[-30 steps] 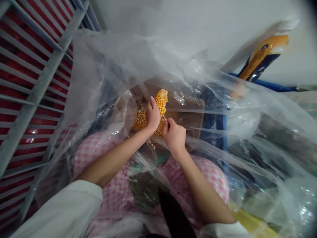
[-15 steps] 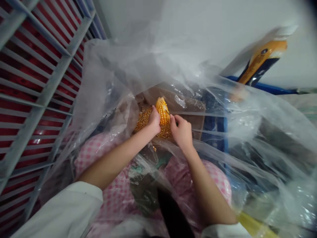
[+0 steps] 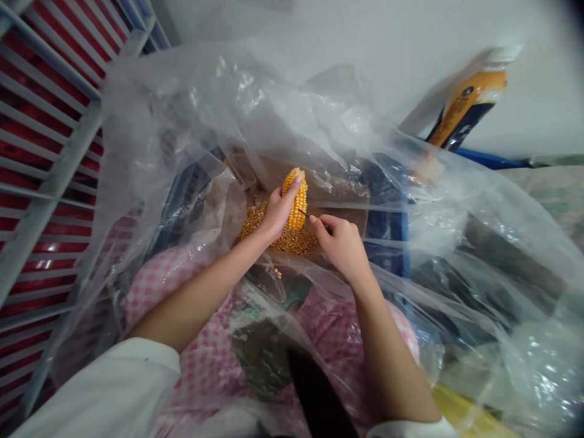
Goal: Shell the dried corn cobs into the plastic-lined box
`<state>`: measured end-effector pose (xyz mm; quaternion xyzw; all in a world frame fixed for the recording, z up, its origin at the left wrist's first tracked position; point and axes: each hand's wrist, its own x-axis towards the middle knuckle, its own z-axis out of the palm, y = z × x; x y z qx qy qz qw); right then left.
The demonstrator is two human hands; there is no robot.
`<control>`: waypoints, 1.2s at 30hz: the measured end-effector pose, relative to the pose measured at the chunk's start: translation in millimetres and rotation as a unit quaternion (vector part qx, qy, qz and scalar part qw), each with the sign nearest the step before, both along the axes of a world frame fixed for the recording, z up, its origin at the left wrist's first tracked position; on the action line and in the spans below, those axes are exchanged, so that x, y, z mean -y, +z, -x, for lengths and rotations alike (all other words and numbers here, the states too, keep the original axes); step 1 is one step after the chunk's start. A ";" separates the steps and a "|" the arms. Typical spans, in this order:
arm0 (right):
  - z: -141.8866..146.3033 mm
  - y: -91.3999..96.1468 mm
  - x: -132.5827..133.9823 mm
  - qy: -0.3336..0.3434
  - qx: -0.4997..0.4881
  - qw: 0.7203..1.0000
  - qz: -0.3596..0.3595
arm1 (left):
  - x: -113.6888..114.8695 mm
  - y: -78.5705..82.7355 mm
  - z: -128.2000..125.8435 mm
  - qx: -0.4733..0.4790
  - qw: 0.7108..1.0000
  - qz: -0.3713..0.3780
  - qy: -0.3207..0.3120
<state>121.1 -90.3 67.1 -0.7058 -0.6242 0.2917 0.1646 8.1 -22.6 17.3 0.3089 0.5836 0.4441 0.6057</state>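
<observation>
My left hand (image 3: 279,210) is wrapped round the left side of a yellow corn cob (image 3: 300,201), its thumb lying up along the kernels. The cob stands nearly upright, tip away from me. In my right hand (image 3: 340,240) is a thin dark pointed tool (image 3: 305,214), its handle mostly hidden by my fingers. The tool's point meets the lower middle of the cob. Beneath both hands lies a heap of loose corn kernels (image 3: 292,242), inside clear plastic sheeting (image 3: 182,115).
Brown cardboard (image 3: 356,204) and a blue crate (image 3: 399,225) show through the plastic. A slatted rack (image 3: 68,155) with red behind it rises at left. An orange and dark bottle (image 3: 465,109) leans by the wall. Pink checked cloth (image 3: 191,316) covers my knees.
My left hand has shifted up the cob, its thumb now across the front. The tool's point sits lower on the cob. The whole view has moved slightly.
</observation>
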 end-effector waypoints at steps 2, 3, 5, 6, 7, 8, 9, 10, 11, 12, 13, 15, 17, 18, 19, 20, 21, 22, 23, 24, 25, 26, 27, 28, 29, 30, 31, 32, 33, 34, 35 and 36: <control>0.5 0.3 0.4 -0.019 0.007 1.000 0.018 | 0.2 -2.0 0.6 -0.089 0.993 -0.076 -0.015; 0.7 0.1 0.5 -0.026 0.005 0.999 0.024 | 0.4 -2.6 0.8 -0.136 0.984 -0.115 -0.019; 1.6 -1.1 0.7 -0.033 0.002 0.999 0.030 | 1.7 -2.5 0.6 -0.206 0.964 -0.169 -0.018; 2.5 -2.1 0.7 -0.033 0.005 0.999 0.032 | 2.8 -2.1 0.4 -0.234 0.954 -0.188 -0.019; 3.8 -3.2 0.6 -0.032 0.013 0.999 0.033 | 4.1 -1.5 0.1 -0.259 0.944 -0.204 -0.023; 5.6 -4.6 0.5 -0.030 0.025 0.999 0.034 | 5.4 -1.0 -0.1 -0.283 0.934 -0.214 -0.027; 8.0 -6.1 0.3 -0.029 0.038 0.998 0.034 | 6.6 -0.6 -0.3 -0.306 0.926 -0.220 -0.032; 10.8 -7.6 0.1 -0.029 0.049 0.998 0.034 | 7.5 -0.5 -0.4 -0.326 0.918 -0.223 -0.035; 14.1 -9.3 0.0 -0.029 0.057 0.997 0.032 | 8.0 -0.6 -0.5 -0.342 0.912 -0.222 -0.035; 17.9 -11.1 0.0 -0.032 0.064 0.997 0.029 | 8.1 -0.9 -0.4 -0.355 0.908 -0.220 -0.032; 22.1 -13.2 0.1 -0.036 0.072 0.996 0.025 | 7.7 -1.2 -0.2 -0.363 0.906 -0.216 -0.024; 31.9 -18.1 1.0 -0.052 0.101 0.993 0.015 | 6.0 -1.9 0.3 -0.363 0.910 -0.201 -0.004; 42.5 -23.6 2.3 -0.068 0.136 0.988 0.002 | 3.9 -3.0 0.6 -0.330 0.929 -0.165 0.021; 47.3 -26.3 2.8 -0.073 0.149 0.986 -0.005 | 2.9 -4.0 0.7 -0.298 0.944 -0.136 0.038; 51.4 -28.6 3.1 -0.073 0.159 0.985 -0.011 | 2.0 -5.4 0.6 -0.261 0.958 -0.106 0.057; 54.6 -30.4 3.2 -0.068 0.168 0.983 -0.015 | 1.2 -7.1 0.4 -0.225 0.968 -0.078 0.074; 56.6 -31.7 3.0 -0.061 0.179 0.982 -0.016 | 0.6 -9.2 0.0 -0.194 0.975 -0.057 0.087; 57.4 -32.5 2.5 -0.057 0.193 0.980 -0.014 | 0.1 -11.4 -0.4 -0.168 0.980 -0.040 0.095; 57.3 -33.0 1.9 -0.053 0.208 0.977 -0.012 | -0.2 -13.6 -0.9 -0.147 0.984 -0.028 0.098; 56.5 -33.5 1.3 -0.051 0.223 0.973 -0.013 | -0.4 -15.6 -1.3 -0.125 0.987 -0.017 0.101; 55.3 -34.1 0.7 -0.049 0.234 0.971 -0.018 | -0.6 -17.2 -1.6 -0.100 0.989 -0.004 0.106; 54.0 -35.1 0.2 -0.044 0.241 0.969 -0.025 | -0.7 -18.1 -1.8 -0.070 0.991 0.010 0.116; 52.9 -36.5 -0.1 -0.037 0.242 0.969 -0.035 | -0.8 -18.3 -1.9 -0.041 0.991 0.023 0.128; 52.2 -38.3 -0.2 -0.029 0.240 0.969 -0.045 | -0.9 -17.8 -1.8 -0.018 0.989 0.031 0.141; 52.0 -40.3 -0.1 -0.024 0.236 0.970 -0.055 | -1.0 -16.8 -1.8 0.000 0.988 0.037 0.150; 52.3 -42.3 0.1 -0.022 0.231 0.971 -0.063 | -1.1 -15.5 -1.8 0.014 0.986 0.041 0.158; 53.1 -44.1 0.4 -0.023 0.225 0.971 -0.070 | -1.2 -14.0 -1.9 0.026 0.985 0.045 0.162; 54.1 -45.4 0.6 -0.025 0.219 0.972 -0.078 | -1.3 -12.6 -2.1 0.045 0.984 0.057 0.163; 54.8 -45.9 0.7 -0.027 0.211 0.973 -0.085 | -1.4 -11.5 -2.3 0.072 0.981 0.077 0.160; 55.0 -45.6 0.7 -0.029 0.202 0.975 -0.089 | -1.6 -10.8 -2.5 0.103 0.977 0.103 0.155; 54.2 -44.3 0.4 -0.030 0.192 0.977 -0.092 | -2.0 -10.4 -2.4 0.135 0.971 0.131 0.148; 52.0 -42.2 0.0 -0.031 0.180 0.979 -0.092 | -2.7 -10.1 -1.9 0.163 0.964 0.159 0.140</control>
